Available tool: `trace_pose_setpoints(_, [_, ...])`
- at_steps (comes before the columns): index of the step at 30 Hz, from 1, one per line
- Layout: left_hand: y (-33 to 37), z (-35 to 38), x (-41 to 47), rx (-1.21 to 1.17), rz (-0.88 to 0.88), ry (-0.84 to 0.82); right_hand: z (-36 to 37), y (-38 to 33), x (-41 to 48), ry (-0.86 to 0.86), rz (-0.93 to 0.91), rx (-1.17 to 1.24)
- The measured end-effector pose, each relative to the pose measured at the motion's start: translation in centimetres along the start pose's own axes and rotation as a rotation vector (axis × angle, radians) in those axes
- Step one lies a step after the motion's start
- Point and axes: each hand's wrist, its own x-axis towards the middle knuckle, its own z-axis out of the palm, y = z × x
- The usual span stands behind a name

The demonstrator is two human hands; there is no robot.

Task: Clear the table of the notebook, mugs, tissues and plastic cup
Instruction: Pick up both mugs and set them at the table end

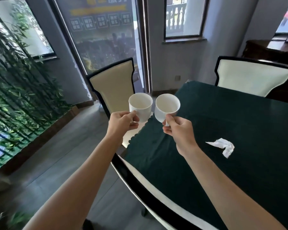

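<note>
My left hand [122, 121] grips the handle of a white mug [140, 106], held in the air past the table's left edge. My right hand [178, 127] holds a second white mug [167, 105] by its handle, tilted a little to the left, over the table's left corner. Both mugs look empty and are close side by side. A crumpled white tissue [223, 146] lies on the dark green tablecloth [223, 117], to the right of my right hand. No notebook or plastic cup is in view.
A cream-backed chair [113, 83] stands at the table's left side and another chair [254, 77] at the far side. A third chair's black-edged back [140, 181] is near me. Bamboo plants [15, 90] line the left wall; grey floor lies between.
</note>
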Motion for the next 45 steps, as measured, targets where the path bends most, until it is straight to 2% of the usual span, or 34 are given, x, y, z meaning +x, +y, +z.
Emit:
trace_pose_setpoints(12, [-6.3, -2.1, 7.7, 0.017, -0.132, -0.099, 4.3, 6.2, 3.4, 0.040, 0.158, -0.024])
trace_pose_setpoints(21, [-13.7, -4.3, 14.5, 0.008, -0.301, -0.435, 8.0, 13.3, 5.0, 0.228, 0.409, 0.012])
trace_pose_setpoints(26, [-19.6, -3.3, 14.9, -0.001, -0.347, -0.422, 9.0, 17.2, 4.6, 0.296, 0.543, -0.034])
trace_pose_setpoints(30, [-22.6, -2.8, 14.5, 0.049, -0.333, -0.409, 9.2, 19.0, 4.1, 0.299, 0.577, -0.129])
trace_pose_setpoints(34, [-24.5, -2.9, 13.9, 0.082, -0.269, -0.427, 9.8, 20.1, 3.8, 0.356, 0.596, -0.137])
trace_pose_setpoints(45, [-26.7, -3.1, 13.4, 0.031, -0.337, -0.458, 11.6, 21.2, 3.7, 0.464, 0.644, -0.060])
